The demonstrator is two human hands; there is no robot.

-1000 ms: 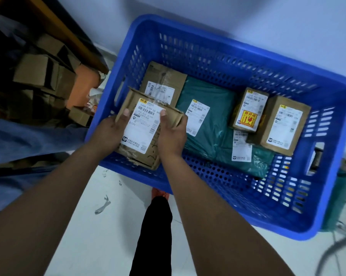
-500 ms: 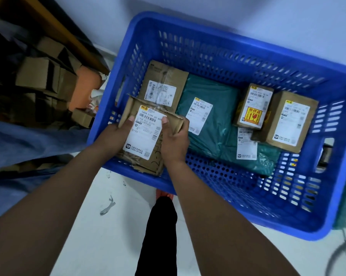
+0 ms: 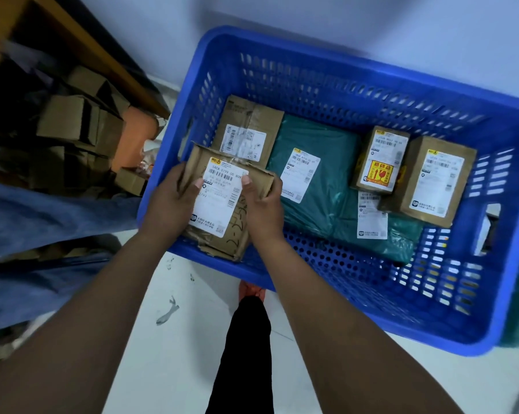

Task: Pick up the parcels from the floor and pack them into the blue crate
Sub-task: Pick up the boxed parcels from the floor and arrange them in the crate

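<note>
With fingers (image 3: pixel 197 184) curled, gripping worn parcel (image 3: pixel 222 189) between left hand (image 3: pixel 171 204) and right hand (image 3: pixel 264 207), level, presumably to seat flat in near-left corner of blue crate (image 3: pixel 356 282).

both hands, left hand (image 3: pixel 174 201) and right hand (image 3: pixel 262 204), grip a cardboard parcel (image 3: pixel 222 201) over the blue crate (image 3: pixel 356 85) corner.

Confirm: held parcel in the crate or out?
Not set in: left hand and right hand hold parcel over near rim of blue crate.
</note>
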